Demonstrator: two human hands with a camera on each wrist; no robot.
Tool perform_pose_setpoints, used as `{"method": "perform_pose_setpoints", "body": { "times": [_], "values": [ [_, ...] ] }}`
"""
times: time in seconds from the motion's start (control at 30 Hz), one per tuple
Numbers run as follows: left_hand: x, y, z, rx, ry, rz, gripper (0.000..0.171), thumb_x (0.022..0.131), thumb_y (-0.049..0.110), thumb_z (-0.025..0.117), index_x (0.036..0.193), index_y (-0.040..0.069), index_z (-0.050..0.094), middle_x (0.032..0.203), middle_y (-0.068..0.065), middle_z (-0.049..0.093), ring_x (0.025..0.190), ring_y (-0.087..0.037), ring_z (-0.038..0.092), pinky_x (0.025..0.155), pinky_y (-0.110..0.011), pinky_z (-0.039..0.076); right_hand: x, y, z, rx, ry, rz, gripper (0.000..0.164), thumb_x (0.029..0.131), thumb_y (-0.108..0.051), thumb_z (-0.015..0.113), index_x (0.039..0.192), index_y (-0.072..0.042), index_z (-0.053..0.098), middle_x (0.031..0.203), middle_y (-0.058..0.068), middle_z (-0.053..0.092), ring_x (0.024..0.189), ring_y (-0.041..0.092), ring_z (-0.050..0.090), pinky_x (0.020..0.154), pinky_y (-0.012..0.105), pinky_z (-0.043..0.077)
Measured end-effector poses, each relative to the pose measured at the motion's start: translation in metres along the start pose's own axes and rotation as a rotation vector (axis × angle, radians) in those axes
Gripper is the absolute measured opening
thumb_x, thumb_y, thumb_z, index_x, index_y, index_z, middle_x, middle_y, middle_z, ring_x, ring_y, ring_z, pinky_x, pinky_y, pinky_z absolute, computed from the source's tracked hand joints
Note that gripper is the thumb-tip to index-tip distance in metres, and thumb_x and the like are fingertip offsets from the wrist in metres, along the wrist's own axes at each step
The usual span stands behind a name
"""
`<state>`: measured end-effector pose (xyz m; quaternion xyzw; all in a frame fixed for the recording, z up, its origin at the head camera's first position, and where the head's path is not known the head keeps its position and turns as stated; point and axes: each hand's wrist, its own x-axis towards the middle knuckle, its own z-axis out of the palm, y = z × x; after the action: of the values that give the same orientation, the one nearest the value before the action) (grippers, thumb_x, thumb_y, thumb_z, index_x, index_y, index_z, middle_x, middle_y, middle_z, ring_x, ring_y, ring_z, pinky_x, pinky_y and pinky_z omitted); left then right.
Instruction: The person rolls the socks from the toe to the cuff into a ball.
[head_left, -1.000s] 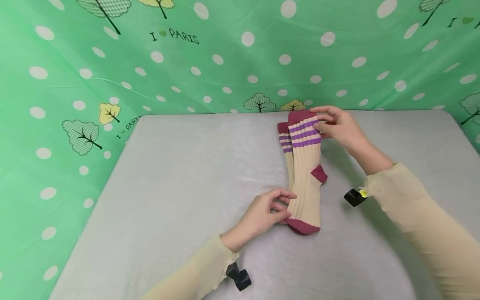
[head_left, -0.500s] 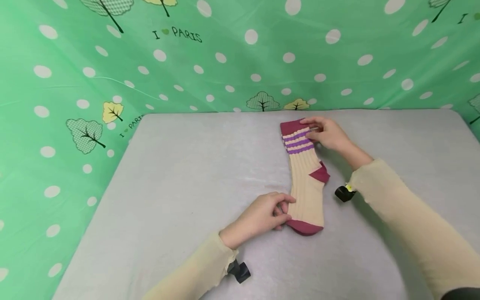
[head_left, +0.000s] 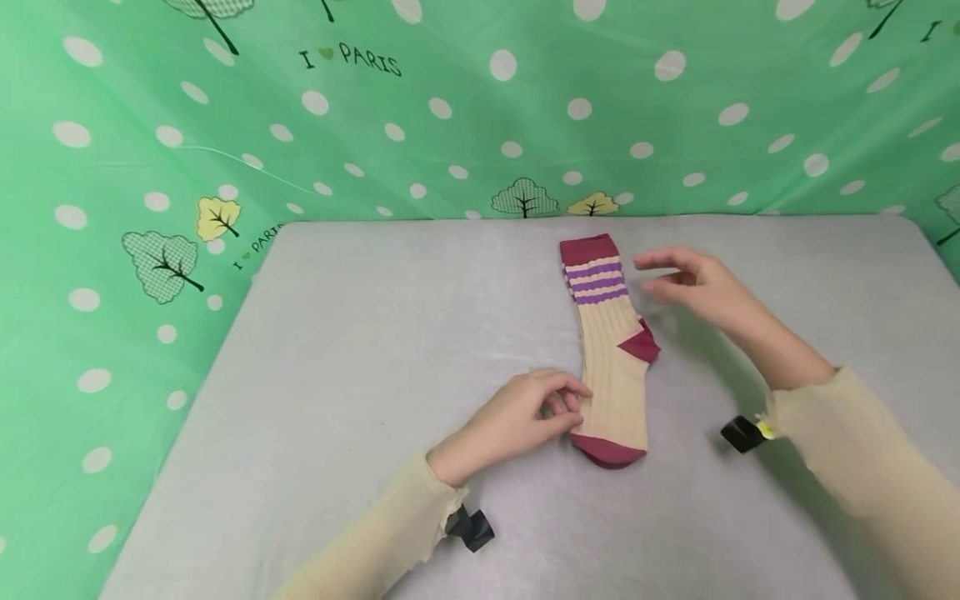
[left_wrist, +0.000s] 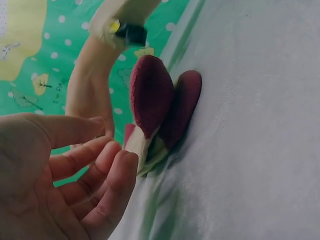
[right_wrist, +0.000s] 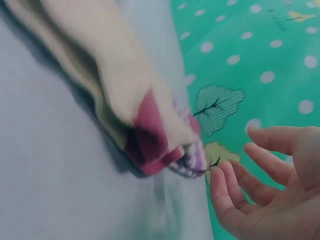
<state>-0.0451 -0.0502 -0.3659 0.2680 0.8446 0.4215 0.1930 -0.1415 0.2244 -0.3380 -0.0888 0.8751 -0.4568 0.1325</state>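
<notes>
Two cream socks [head_left: 611, 367] with maroon toes, heels and cuffs and purple cuff stripes lie stacked, the upper hiding most of the lower. In the left wrist view their two maroon toes [left_wrist: 152, 95] show one over the other. My left hand [head_left: 517, 421] is beside the toe end, fingers loosely bent; in the left wrist view nothing shows between thumb and fingers [left_wrist: 117, 185]. Off to the right of the striped cuffs, my right hand [head_left: 705, 287] is apart from the socks. Its fingers [right_wrist: 255, 187] are relaxed and hold nothing in the right wrist view.
A grey cloth-covered table [head_left: 375, 333] lies under the socks. Behind it and to the left hangs a green polka-dot curtain [head_left: 450, 108] with printed trees. Each sleeve carries a small black device, one of them the left-wrist device [head_left: 471, 528].
My right hand first laid the upper sock's cuff leftward over the lower one, then let go and drew back right. My left hand stays by the toes.
</notes>
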Motion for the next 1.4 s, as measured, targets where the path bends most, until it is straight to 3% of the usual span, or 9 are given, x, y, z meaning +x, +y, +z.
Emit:
{"method": "perform_pose_setpoints", "body": {
  "times": [0.1, 0.23, 0.3, 0.5, 0.67, 0.77, 0.97, 1.17, 1.4],
  "values": [
    [0.001, 0.001, -0.001, -0.012, -0.013, 0.007, 0.025, 0.094, 0.013, 0.069, 0.118, 0.010, 0.068, 0.098, 0.001, 0.068, 0.082, -0.001, 0.060, 0.074, -0.015, 0.050, -0.020, 0.004, 0.003, 0.048, -0.009, -0.010, 0.044, 0.101, -0.022, 0.059, 0.141, -0.005, 0.051, 0.139, 0.007, 0.057, 0.100, -0.005, 0.061, 0.083, 0.009, 0.048],
    [0.001, 0.002, -0.001, -0.063, -0.037, -0.005, 0.025, 0.094, 0.012, 0.068, 0.118, 0.011, 0.068, 0.098, 0.000, 0.067, 0.083, 0.001, 0.059, 0.075, -0.012, 0.052, -0.047, 0.010, 0.013, 0.111, -0.047, 0.000, 0.042, 0.100, -0.024, 0.061, 0.138, -0.008, 0.054, 0.128, -0.011, 0.063, 0.101, -0.002, 0.066, 0.084, 0.013, 0.051],
    [0.001, 0.002, -0.001, -0.100, -0.055, -0.011, 0.025, 0.094, 0.010, 0.068, 0.119, 0.010, 0.068, 0.099, -0.001, 0.068, 0.084, 0.001, 0.060, 0.076, -0.013, 0.053, -0.058, 0.013, 0.020, 0.153, -0.072, -0.021, 0.039, 0.100, -0.022, 0.061, 0.136, -0.007, 0.056, 0.125, -0.014, 0.064, 0.102, 0.001, 0.067, 0.083, 0.017, 0.053],
    [0.002, 0.001, 0.000, -0.211, -0.127, 0.001, 0.029, 0.091, 0.005, 0.070, 0.121, 0.005, 0.066, 0.109, -0.008, 0.071, 0.092, -0.003, 0.065, 0.080, -0.014, 0.055, -0.084, 0.024, 0.044, 0.304, -0.180, -0.182, 0.030, 0.100, -0.004, 0.056, 0.129, 0.005, 0.056, 0.120, -0.004, 0.070, 0.104, 0.007, 0.069, 0.087, 0.018, 0.055],
    [0.002, 0.000, 0.002, -0.233, -0.140, 0.009, 0.030, 0.091, 0.004, 0.070, 0.121, 0.004, 0.065, 0.112, -0.010, 0.071, 0.098, -0.011, 0.067, 0.083, -0.014, 0.055, -0.100, 0.030, 0.059, 0.326, -0.231, -0.228, 0.027, 0.098, 0.000, 0.056, 0.125, 0.004, 0.058, 0.115, 0.000, 0.071, 0.101, 0.009, 0.068, 0.086, 0.018, 0.055],
    [0.002, -0.001, 0.003, -0.245, -0.142, 0.013, 0.029, 0.092, 0.004, 0.069, 0.120, 0.003, 0.065, 0.113, -0.012, 0.071, 0.100, -0.015, 0.068, 0.084, -0.014, 0.054, -0.107, 0.031, 0.067, 0.258, -0.247, -0.287, 0.025, 0.095, -0.001, 0.062, 0.120, -0.003, 0.064, 0.112, 0.000, 0.071, 0.097, 0.009, 0.067, 0.084, 0.019, 0.055],
    [0.004, -0.007, 0.006, -0.213, -0.161, 0.012, 0.025, 0.094, 0.000, 0.063, 0.118, 0.002, 0.066, 0.116, -0.011, 0.071, 0.103, -0.015, 0.068, 0.087, -0.013, 0.053, -0.114, 0.032, 0.077, -0.063, -0.166, -0.485, 0.033, 0.083, -0.010, 0.080, 0.111, -0.022, 0.068, 0.104, -0.012, 0.070, 0.093, 0.003, 0.062, 0.083, 0.015, 0.050],
    [0.005, -0.009, 0.005, -0.159, -0.217, 0.028, 0.030, 0.091, -0.005, 0.060, 0.119, 0.005, 0.069, 0.118, -0.010, 0.070, 0.105, -0.014, 0.067, 0.088, -0.012, 0.052, -0.115, 0.029, 0.077, -0.244, -0.157, -0.493, 0.039, 0.078, -0.015, 0.085, 0.109, -0.026, 0.066, 0.102, -0.016, 0.065, 0.091, 0.000, 0.056, 0.079, 0.020, 0.051],
    [0.008, -0.013, 0.005, -0.196, -0.258, -0.002, 0.033, 0.090, -0.007, 0.060, 0.120, 0.004, 0.068, 0.121, -0.011, 0.068, 0.108, -0.013, 0.066, 0.090, -0.012, 0.051, -0.110, 0.025, 0.083, -0.409, -0.138, -0.507, 0.039, 0.072, -0.016, 0.088, 0.098, -0.027, 0.062, 0.092, -0.021, 0.054, 0.087, -0.001, 0.046, 0.074, 0.024, 0.045]
  ]
}}
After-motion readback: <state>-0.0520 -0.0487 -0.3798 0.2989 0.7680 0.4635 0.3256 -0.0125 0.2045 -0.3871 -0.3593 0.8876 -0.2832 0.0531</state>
